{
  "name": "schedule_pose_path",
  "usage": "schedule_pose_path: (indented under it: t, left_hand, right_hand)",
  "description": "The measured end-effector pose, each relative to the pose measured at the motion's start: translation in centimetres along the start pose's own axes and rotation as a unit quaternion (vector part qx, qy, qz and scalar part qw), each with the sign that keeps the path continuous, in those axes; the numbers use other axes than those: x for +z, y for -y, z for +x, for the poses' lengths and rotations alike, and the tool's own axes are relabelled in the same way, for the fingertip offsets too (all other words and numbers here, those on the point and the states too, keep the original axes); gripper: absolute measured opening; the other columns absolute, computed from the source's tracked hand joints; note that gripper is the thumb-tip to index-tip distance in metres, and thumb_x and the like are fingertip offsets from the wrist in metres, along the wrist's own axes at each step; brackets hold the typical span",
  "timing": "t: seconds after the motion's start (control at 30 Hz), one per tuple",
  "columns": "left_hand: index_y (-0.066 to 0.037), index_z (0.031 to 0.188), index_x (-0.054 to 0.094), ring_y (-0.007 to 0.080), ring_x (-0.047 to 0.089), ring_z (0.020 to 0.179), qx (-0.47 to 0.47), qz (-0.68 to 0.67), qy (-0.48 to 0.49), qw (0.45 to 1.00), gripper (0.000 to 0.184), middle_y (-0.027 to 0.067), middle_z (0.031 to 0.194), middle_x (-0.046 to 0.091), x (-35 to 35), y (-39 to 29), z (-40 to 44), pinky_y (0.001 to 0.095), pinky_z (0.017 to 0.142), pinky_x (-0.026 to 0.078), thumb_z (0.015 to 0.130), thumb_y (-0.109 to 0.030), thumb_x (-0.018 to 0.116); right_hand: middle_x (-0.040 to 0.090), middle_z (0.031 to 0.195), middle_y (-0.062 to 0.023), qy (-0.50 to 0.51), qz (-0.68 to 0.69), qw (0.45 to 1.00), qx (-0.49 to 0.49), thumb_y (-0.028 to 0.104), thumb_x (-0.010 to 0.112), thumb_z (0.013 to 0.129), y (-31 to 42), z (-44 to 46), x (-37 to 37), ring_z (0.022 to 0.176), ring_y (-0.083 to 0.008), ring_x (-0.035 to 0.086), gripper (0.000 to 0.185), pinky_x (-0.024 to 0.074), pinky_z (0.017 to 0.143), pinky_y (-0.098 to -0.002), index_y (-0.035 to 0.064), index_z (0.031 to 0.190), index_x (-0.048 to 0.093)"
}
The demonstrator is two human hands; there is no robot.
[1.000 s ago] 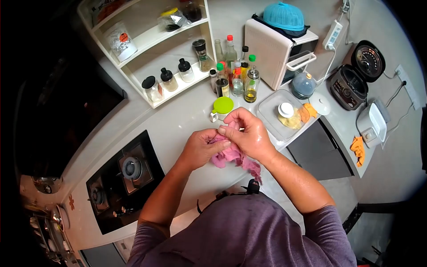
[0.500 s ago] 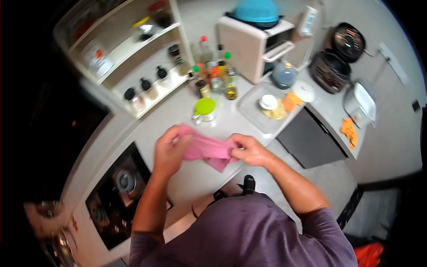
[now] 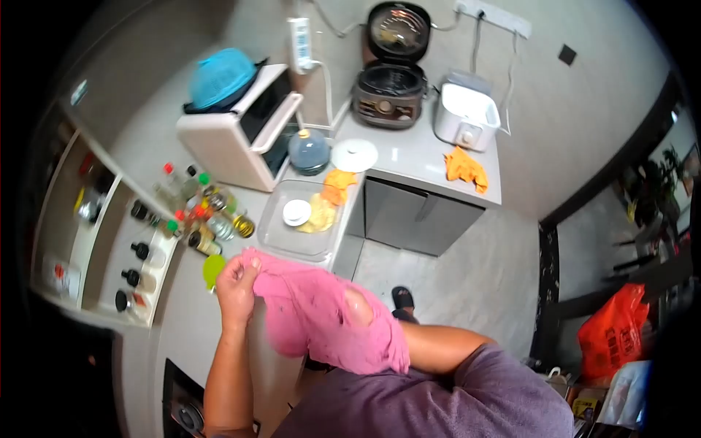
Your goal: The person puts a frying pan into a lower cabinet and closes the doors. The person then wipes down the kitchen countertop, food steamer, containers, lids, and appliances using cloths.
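Note:
A pink cloth (image 3: pixel 307 310) with some small holes hangs spread out in front of my body. My left hand (image 3: pixel 238 283) pinches its upper left corner, close to the green lid (image 3: pixel 213 270) on the counter. The cloth lies over my right forearm and covers most of my right hand (image 3: pixel 358 306); a bit of skin shows through a large hole in it. The fingers of that hand are hidden.
Bottles (image 3: pixel 220 225) stand by a white oven (image 3: pixel 237 135). A clear tray (image 3: pixel 274 237) holds a white-lidded item and yellow and orange cloths. Beyond are an open cooker (image 3: pixel 387 95), a white appliance (image 3: pixel 467 117) and an orange cloth (image 3: pixel 466 171). A red bag (image 3: pixel 613 332) is at right.
The view has swung to the right. The pink cloth, bunched between both hands before, is now spread out, and my right hand has gone under it.

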State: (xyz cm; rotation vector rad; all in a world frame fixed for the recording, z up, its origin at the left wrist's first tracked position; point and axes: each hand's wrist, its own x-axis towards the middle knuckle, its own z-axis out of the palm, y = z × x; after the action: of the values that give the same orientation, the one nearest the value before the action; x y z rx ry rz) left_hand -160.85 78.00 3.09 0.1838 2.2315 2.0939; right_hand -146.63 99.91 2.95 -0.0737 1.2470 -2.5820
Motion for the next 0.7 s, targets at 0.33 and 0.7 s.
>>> schedule_pose_path:
  t: [0.33, 0.7]
  left_hand:
    - [-0.006, 0.130, 0.070, 0.0148, 0.069, 0.080, -0.122, 0.212, 0.208, 0.947, 0.033, 0.0063, 0.100, 0.073, 22.7, 9.8, 7.4, 0.0315, 0.069, 0.058, 0.099, -0.017, 0.075]
    - [-0.014, 0.132, 0.068, 0.0384, 0.055, 0.132, 0.420, 0.270, 0.311, 0.809, 0.046, 0.0151, 0.145, 0.059, 63.4, 10.8, 19.7, 0.0499, 0.109, 0.045, 0.089, -0.024, 0.078]
  right_hand:
    - [0.071, 0.115, -0.0045, -0.338, 0.047, 0.938, -0.053, 0.031, 0.063, 0.106, 18.2, -3.9, -26.0, 0.101, -0.0173, 0.067, 0.037, 0.0542, 0.080, -0.0319, 0.0100, 0.136, 0.066]
    - [0.070, 0.106, -0.0068, -0.576, -0.273, 0.736, -0.227, 0.022, 0.066, 0.099, 22.4, -10.3, -58.6, 0.091, -0.0181, 0.065, 0.028, 0.0527, 0.081, -0.0304, 0.0069, 0.123, 0.068]
